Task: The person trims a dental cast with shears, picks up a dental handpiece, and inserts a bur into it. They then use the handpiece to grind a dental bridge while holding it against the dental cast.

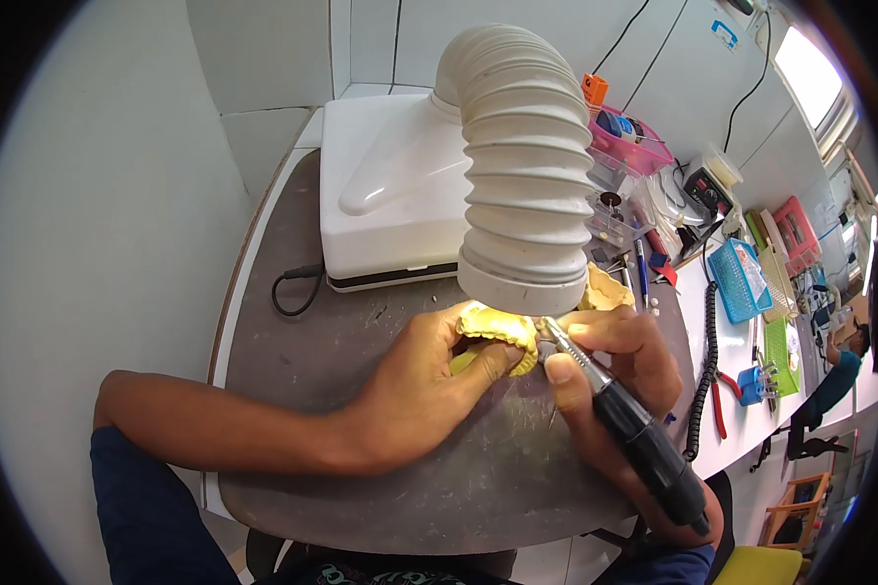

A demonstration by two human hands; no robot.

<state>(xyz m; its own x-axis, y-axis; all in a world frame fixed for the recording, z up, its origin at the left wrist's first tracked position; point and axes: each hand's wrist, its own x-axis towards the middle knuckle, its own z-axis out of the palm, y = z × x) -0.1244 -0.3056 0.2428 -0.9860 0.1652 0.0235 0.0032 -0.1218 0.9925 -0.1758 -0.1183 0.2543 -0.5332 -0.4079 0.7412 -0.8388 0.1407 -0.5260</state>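
A yellow plaster dental cast [498, 324] with a row of teeth is gripped in my left hand [405, 395], the thumb pressed along its lower side. My right hand [626, 356] is closed around a black and silver rotary handpiece [639, 439], its metal nose pointing up and left at the cast's right edge. My right fingertips are close beside the cast, and the tip of the handpiece is partly hidden there. Right above the cast is the mouth of a white ribbed suction hose [525, 185].
A white extractor box [390, 195] stands on the grey bench mat [293, 409]. Another plaster cast [607, 288] lies behind my right hand. To the right are a coiled black cord [704, 380], red-handled pliers [720, 409], a blue basket [739, 280] and a pink basket [639, 151]. Another person [829, 390] is at far right.
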